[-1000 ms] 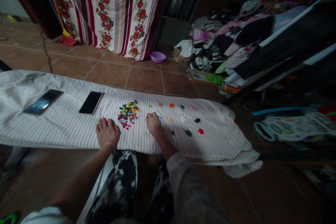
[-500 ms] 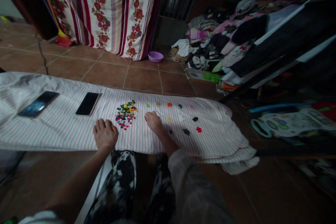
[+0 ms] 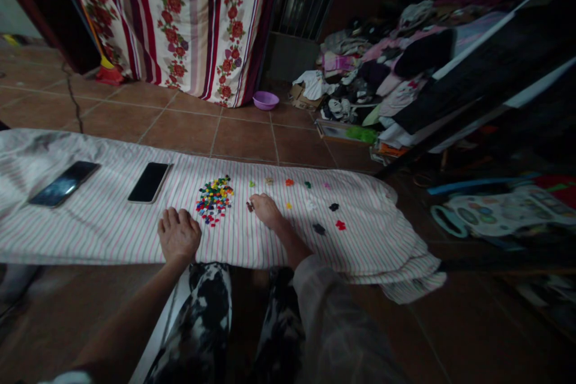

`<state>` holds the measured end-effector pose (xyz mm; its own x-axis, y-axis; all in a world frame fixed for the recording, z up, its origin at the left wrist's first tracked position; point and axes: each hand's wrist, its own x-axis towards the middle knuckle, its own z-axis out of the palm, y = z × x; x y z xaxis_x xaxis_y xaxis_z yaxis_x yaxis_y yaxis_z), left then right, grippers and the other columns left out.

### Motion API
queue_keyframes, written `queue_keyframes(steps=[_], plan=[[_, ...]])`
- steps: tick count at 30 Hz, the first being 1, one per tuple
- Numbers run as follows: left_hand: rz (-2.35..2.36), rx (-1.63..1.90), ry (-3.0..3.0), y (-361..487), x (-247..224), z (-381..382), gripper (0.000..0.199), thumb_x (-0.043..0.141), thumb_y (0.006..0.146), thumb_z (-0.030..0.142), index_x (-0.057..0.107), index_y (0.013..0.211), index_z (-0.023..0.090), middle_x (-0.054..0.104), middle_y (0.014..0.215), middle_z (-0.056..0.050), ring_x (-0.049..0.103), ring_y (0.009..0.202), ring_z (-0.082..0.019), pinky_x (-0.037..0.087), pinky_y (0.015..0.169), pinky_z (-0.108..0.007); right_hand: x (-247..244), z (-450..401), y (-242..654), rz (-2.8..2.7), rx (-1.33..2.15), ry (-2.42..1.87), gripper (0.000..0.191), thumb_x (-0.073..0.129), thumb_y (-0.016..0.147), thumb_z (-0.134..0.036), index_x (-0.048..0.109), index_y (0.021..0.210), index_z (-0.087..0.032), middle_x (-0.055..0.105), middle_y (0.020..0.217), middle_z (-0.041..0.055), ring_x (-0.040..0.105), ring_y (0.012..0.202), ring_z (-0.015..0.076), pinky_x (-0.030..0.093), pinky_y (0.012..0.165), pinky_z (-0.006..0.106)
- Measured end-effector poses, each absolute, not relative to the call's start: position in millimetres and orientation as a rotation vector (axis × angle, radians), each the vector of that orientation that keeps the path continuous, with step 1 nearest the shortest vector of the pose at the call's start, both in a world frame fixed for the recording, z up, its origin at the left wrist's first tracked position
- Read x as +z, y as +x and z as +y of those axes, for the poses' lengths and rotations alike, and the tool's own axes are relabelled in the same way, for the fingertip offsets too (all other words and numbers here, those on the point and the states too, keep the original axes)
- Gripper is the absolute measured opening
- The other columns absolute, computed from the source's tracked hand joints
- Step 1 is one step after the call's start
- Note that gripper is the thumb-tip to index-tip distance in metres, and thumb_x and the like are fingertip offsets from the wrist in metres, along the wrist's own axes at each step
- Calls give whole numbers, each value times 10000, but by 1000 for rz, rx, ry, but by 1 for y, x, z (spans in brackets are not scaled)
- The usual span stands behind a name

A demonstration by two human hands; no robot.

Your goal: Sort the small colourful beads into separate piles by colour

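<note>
Since the earlier frame the right hand (image 3: 266,211) has slid a little to the right, and brown pieces (image 3: 250,206) now show at its fingertips. Its fingers are drawn together and touch these pieces; whether it grips one cannot be told. The left hand (image 3: 179,234) lies palm down on the worktop (image 3: 243,246), fingers nearly straight and slightly spread, with nothing seen in its hold.

Any marking on the left phone (image 3: 64,184) or the right phone (image 3: 150,182) is too dim to read.

The heap (image 3: 215,200) lies between the hands: small, blocky pieces in red, yellow, green, blue, orange and white, spread in a loose oval. Right of it, pieces sit sorted by colour. The far row runs light green (image 3: 252,183), tan (image 3: 269,180), orange (image 3: 288,182), dark green (image 3: 308,185) and pink (image 3: 327,185). Nearer are yellow (image 3: 288,206), white (image 3: 311,205) and black (image 3: 333,207), then dark grey (image 3: 319,228) and red (image 3: 341,225).

Bare striped cloth separates the right phone from the heap, and more runs past the red to the folded right end. The near edge passes just above the person's knees.
</note>
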<state>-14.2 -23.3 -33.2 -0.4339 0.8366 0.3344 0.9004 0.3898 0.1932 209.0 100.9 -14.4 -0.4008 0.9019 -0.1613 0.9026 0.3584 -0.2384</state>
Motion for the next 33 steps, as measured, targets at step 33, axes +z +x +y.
queue_keyframes(steps=[33], plan=[[-2465,-536,-1574,-11,-28,-25,375,342,847,296,571,1077,107,516,1252,-212,376,1285,-325,313,1003,-481,-24,93,262,2624,-308,1956,211,461,908,-184,646,1008,-189,603,1007,73,543,967,175,421,864,257]])
